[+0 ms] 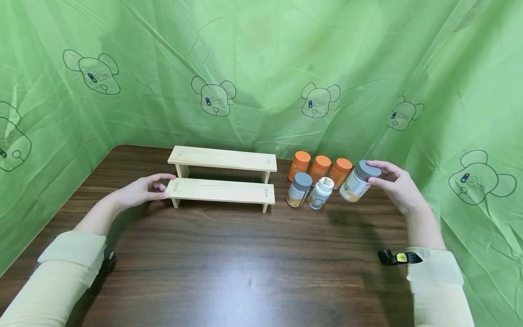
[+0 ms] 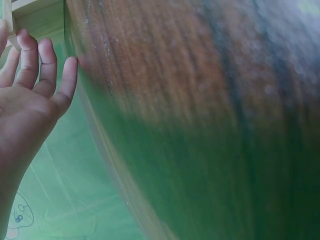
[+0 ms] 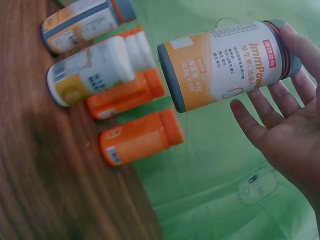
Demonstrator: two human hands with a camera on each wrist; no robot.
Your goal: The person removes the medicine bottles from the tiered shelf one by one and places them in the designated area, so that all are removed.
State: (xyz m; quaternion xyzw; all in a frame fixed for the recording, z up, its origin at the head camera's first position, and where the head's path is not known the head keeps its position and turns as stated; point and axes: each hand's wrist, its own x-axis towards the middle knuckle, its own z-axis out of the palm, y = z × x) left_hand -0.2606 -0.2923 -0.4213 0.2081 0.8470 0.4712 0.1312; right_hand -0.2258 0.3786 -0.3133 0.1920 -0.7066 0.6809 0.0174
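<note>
My right hand (image 1: 398, 186) pinches the grey lid of a pill bottle (image 1: 355, 184) between thumb and fingers; the bottle tilts slightly, raised off the table in the right wrist view. Its label is white and orange. At the other side, my left hand (image 1: 140, 193) holds the left end of the lower board of a two-tier wooden shelf (image 1: 220, 190), thumb and forefinger at its corners. Beside the held bottle stand three orange bottles (image 1: 320, 170) in a back row. Before them are a grey-lidded bottle (image 1: 300, 190) and a white bottle (image 1: 320, 194).
The dark wooden table (image 1: 245, 263) spreads in front of the shelf and bottles. Green cloth (image 1: 261, 54) with bear-head drawings hangs behind and on both sides. The shelf's upper board (image 1: 220, 158) stands close to the back edge.
</note>
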